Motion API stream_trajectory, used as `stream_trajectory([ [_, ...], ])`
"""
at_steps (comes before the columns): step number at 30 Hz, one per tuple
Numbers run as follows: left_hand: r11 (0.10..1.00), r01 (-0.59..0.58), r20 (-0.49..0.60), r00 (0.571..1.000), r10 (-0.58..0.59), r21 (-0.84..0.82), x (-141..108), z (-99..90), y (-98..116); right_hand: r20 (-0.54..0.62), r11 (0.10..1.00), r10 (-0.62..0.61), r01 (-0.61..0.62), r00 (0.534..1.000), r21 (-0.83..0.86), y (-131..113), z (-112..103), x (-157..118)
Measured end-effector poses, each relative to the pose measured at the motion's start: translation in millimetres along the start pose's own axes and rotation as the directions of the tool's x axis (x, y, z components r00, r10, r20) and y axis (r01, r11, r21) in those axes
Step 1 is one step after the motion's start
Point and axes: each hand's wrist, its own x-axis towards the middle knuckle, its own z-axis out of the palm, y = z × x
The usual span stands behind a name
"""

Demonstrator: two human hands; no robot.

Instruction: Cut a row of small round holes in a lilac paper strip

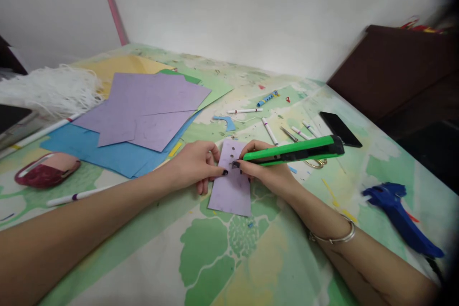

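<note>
A narrow strip of purple paper [229, 196] lies on the table before me, with a few small dark holes in a row along its upper part. My left hand [195, 165] grips its left edge, the thumb pressed on top and the other fingers curled beside it. In my right hand [263, 167] is a green utility knife [297, 149], its body pointing off to the right. The knife's tip end meets the strip just below the holes; fingers partly hide the blade. My right fingers also touch the strip's right edge.
Purple sheets [154, 105] lie over blue sheets [86, 146] at left, near white string [53, 91] and a maroon pouch [46, 169]. Several markers, scissors [315, 163] and a black phone [340, 129] lie beyond my right hand. A blue glue gun [401, 215] rests far right.
</note>
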Motion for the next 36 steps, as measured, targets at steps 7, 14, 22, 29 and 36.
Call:
stream_trajectory([
  [7,0.998,0.048,0.046,0.998,-0.049,0.031,2.7,-3.4,5.0,0.093,0.995,0.073,-0.066,0.993,-0.074,3.0,-4.4,3.5],
  [14,0.996,0.076,0.05,0.996,-0.077,0.039,4.7,-3.1,6.4,0.089,0.995,0.085,-0.08,0.992,-0.062,6.1,-4.0,5.8],
  [22,0.997,0.07,0.057,0.996,-0.071,0.024,5.1,-3.7,3.2,0.101,0.995,0.056,-0.046,0.993,-0.093,7.2,-5.0,4.7],
  [29,0.996,0.087,0.052,0.995,-0.088,0.023,5.0,-3.1,6.3,0.104,0.992,0.051,-0.038,0.993,-0.124,7.9,-4.6,5.0],
  [36,0.994,0.102,0.046,0.994,-0.104,0.037,4.2,-2.5,7.2,0.088,0.993,0.061,-0.052,0.994,-0.104,8.9,-4.1,4.2],
])
